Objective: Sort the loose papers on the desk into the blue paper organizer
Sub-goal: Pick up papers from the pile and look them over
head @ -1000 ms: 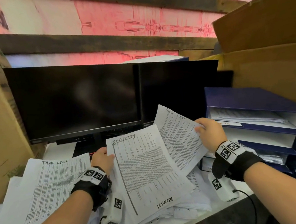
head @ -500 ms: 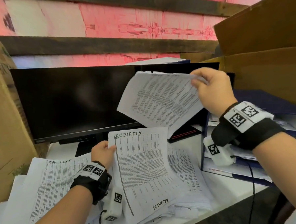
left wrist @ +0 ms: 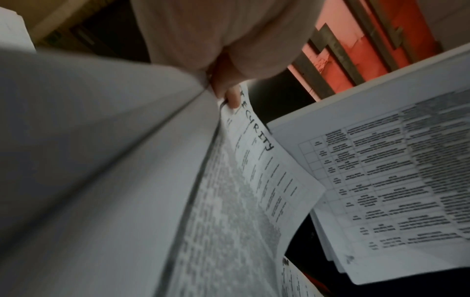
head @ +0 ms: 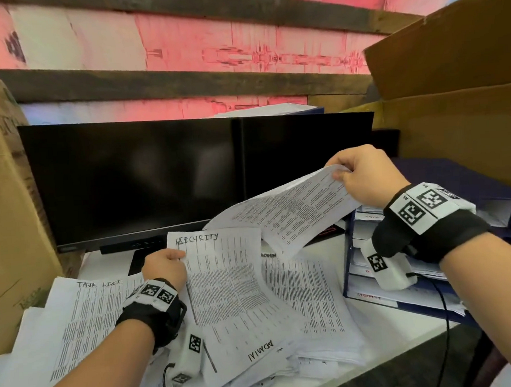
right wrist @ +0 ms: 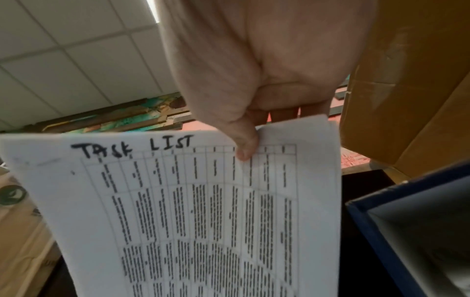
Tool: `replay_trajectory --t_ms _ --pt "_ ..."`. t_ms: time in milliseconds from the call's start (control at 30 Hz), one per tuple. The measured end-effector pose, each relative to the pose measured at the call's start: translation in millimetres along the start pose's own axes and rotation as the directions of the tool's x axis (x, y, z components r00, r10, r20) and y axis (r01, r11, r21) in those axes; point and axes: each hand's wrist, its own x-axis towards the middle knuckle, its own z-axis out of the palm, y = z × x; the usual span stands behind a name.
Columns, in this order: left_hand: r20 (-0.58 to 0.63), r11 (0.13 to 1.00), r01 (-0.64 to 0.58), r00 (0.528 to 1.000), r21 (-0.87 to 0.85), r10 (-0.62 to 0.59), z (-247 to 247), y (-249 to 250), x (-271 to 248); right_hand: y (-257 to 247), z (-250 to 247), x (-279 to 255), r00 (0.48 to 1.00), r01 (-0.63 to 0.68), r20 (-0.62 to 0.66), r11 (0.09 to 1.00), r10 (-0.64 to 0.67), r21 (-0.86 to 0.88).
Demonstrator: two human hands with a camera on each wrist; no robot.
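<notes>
My right hand (head: 340, 171) pinches the top edge of a printed sheet headed "TASK LIST" (head: 290, 212) (right wrist: 203, 211), held in the air left of the blue paper organizer (head: 485, 187). Thumb and fingers of that right hand (right wrist: 248, 140) clamp the sheet's upper margin. My left hand (head: 174, 258) grips the top left corner of a sheet marked "SECURITY" (head: 223, 283) (left wrist: 259, 160), which lies on the pile of loose papers (head: 310, 303). A thumb (left wrist: 230, 94) pins that corner in the left wrist view. The organizer's trays (head: 357, 235) hold papers.
Two dark monitors (head: 147, 181) stand behind the papers. Cardboard boxes rise at the left (head: 3, 206) and at the right (head: 450, 94) above the organizer. Another "TASK LIST" sheet (head: 89, 314) lies at the left. The white desk (head: 110, 263) ends near my arms.
My right hand lifted the "TASK LIST" sheet off the pile, swung it up before the monitor, then lowered it toward the organizer. My left hand stayed on the "SECURITY" sheet.
</notes>
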Motion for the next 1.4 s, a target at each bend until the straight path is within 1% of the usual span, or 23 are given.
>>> replay_trajectory --t_ms 133,200,267,333,367,400,433,500,533,567,600,667,700,733,800,867,1033,1100,1200,1267,1300,1367,1400 --pt "-0.067 0.998 0.049 0.996 -0.028 -0.05 -8 6 4 2 -10 -6 0.978 -0.032 -0.204 0.999 0.033 0.008" --pt "-0.073 0.997 0.064 0.995 -0.033 -0.066 -11 11 4 -2 -16 -9 0.967 -0.016 -0.253 1.0 0.017 0.004" --pt "-0.077 0.998 0.039 0.996 -0.058 -0.043 -13 15 3 -9 -21 -12 0.957 -0.016 -0.29 1.0 0.015 -0.002" --pt "-0.072 0.993 -0.023 0.997 -0.113 0.015 -14 20 -1 -15 -29 -14 0.928 -0.038 -0.371 0.999 0.035 0.0" --pt "-0.06 0.988 -0.063 0.997 -0.142 0.055 -13 24 -4 -18 -32 -15 0.922 -0.042 -0.385 0.999 0.042 0.008" --pt "-0.045 0.981 -0.102 0.994 -0.165 0.095 -12 28 -8 -20 -34 -15 0.933 -0.048 -0.357 0.999 0.05 0.015" --pt "-0.021 0.974 -0.127 0.992 -0.187 0.125 -10 34 -12 -21 -33 -14 0.956 -0.06 -0.287 0.998 0.061 0.012" --pt "0.049 0.954 -0.152 0.984 -0.259 0.17 -8 49 -25 -20 -23 -12 0.992 -0.088 -0.09 0.995 0.084 -0.036" --pt "0.081 0.935 -0.158 0.978 -0.317 0.192 -6 57 -31 -18 -14 -11 0.996 -0.092 0.004 0.993 0.093 -0.071" --pt "0.134 0.911 -0.132 0.971 -0.391 0.199 -5 64 -37 -16 -5 -10 0.991 -0.093 0.084 0.991 0.101 -0.098" --pt "0.21 0.88 -0.066 0.96 -0.471 0.185 -6 71 -42 -13 4 -11 0.984 -0.088 0.142 0.989 0.104 -0.116" --pt "0.373 0.81 0.099 0.915 -0.578 0.155 -6 78 -50 -8 21 -11 0.977 -0.086 0.184 0.987 0.11 -0.135" --pt "0.414 0.802 0.12 0.895 -0.585 0.168 -5 78 -52 -5 27 -12 0.977 -0.095 0.179 0.986 0.118 -0.134" --pt "0.417 0.829 0.071 0.886 -0.555 0.204 -4 78 -54 -3 33 -12 0.979 -0.101 0.165 0.987 0.121 -0.125" --pt "0.381 0.897 -0.092 0.883 -0.433 0.275 1 73 -55 0 41 -11 0.985 -0.095 0.137 0.992 0.106 -0.085" --pt "0.356 0.909 -0.138 0.889 -0.392 0.288 4 70 -56 2 45 -9 0.991 -0.053 0.118 0.998 0.057 -0.038" --pt "0.268 0.885 -0.123 0.927 -0.449 0.264 12 69 -56 6 45 -13 0.999 -0.017 0.033 1.0 0.017 0.005" --pt "0.251 0.879 -0.097 0.939 -0.467 0.237 14 67 -54 14 44 -17 0.999 -0.04 -0.004 0.998 0.041 0.043" --pt "0.266 0.859 -0.018 0.947 -0.512 0.178 16 63 -51 29 46 -26 0.991 -0.128 -0.003 0.971 0.131 0.2" --pt "0.261 0.843 0.015 0.954 -0.537 0.149 17 61 -50 38 52 -34 0.974 -0.224 0.035 0.929 0.224 0.294" --pt "0.256 0.835 0.027 0.957 -0.55 0.138 17 61 -50 44 57 -38 0.964 -0.264 0.08 0.898 0.252 0.353" --pt "0.25 0.82 0.047 0.961 -0.57 0.118 20 62 -50 55 69 -46 0.944 -0.326 0.21 0.822 0.255 0.468" --pt "0.245 0.814 0.052 0.963 -0.578 0.113 20 63 -52 59 76 -49 0.933 -0.349 0.259 0.8 0.25 0.487"
